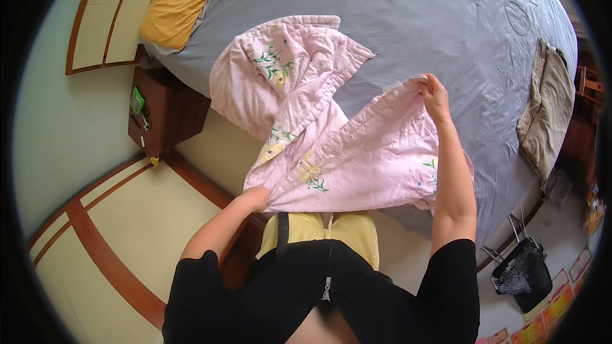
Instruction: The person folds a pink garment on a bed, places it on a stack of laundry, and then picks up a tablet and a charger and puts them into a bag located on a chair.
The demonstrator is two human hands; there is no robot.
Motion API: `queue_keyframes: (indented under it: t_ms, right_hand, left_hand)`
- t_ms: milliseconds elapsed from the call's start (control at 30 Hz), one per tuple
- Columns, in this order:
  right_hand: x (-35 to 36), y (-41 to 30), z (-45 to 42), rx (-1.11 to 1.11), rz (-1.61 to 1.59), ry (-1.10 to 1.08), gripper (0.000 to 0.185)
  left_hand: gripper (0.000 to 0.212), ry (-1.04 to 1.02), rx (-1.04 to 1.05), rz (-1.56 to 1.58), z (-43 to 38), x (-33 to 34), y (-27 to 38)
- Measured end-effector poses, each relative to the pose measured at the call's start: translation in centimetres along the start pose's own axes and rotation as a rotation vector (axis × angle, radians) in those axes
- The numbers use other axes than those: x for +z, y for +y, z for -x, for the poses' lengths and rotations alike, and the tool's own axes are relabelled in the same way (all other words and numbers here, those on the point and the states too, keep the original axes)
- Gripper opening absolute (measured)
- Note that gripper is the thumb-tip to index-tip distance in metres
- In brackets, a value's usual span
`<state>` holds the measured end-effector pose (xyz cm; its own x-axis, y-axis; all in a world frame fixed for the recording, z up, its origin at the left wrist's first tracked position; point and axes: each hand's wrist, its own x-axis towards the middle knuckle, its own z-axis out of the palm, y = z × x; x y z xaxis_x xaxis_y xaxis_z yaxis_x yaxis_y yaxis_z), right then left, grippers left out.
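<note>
A pink quilted bedspread point(377, 162) with green, yellow and pink flower motifs lies bunched at the near edge of the bed. My left hand point(257, 198) grips its near left part, low and close to my body. Farther out on the right, my right hand point(434, 98) pinches a stitched edge and holds it up over the bed. Between my hands the fabric is stretched, while its far left portion rests in loose folds on the grey bed sheet point(406, 14). The fingertips of my left hand are hidden by the cloth.
A folded yellow-orange cloth point(179, 5) is at the bed's far left. Beside it stands a dark brown nightstand point(167, 105) with a green packet point(137, 100) on top. Beige trousers point(545, 110) hang over the right edge. A black chair point(523, 272) with clothing is at lower right.
</note>
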<state>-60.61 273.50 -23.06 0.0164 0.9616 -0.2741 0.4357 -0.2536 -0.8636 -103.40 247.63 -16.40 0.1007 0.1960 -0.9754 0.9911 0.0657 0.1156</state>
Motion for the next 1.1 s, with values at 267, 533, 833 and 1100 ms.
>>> queue_keyframes:
  t_ms: [267, 533, 833, 1100]
  right_hand:
    - [3.0, 1.4, -1.5, 0.038, 0.045, 0.103, 0.017]
    - [4.2, -0.7, -2.9, 0.025, 0.039, 0.041, 0.017]
    - [7.1, -0.5, -6.1, -0.053, -0.118, -0.012, 0.019]
    - [7.9, -1.6, -6.6, -0.071, -0.103, -0.151, 0.022]
  left_hand:
    - [0.024, 0.650, 0.713, 0.451, -13.8, -14.8, 11.1]
    - [0.020, 1.228, 0.229, 0.000, -25.1, -23.7, 14.9]
    - [0.013, 2.030, -0.025, 0.858, -16.9, -34.6, 4.7]
    - [0.041, 1.396, 0.205, -0.028, -25.4, -31.7, 11.1]
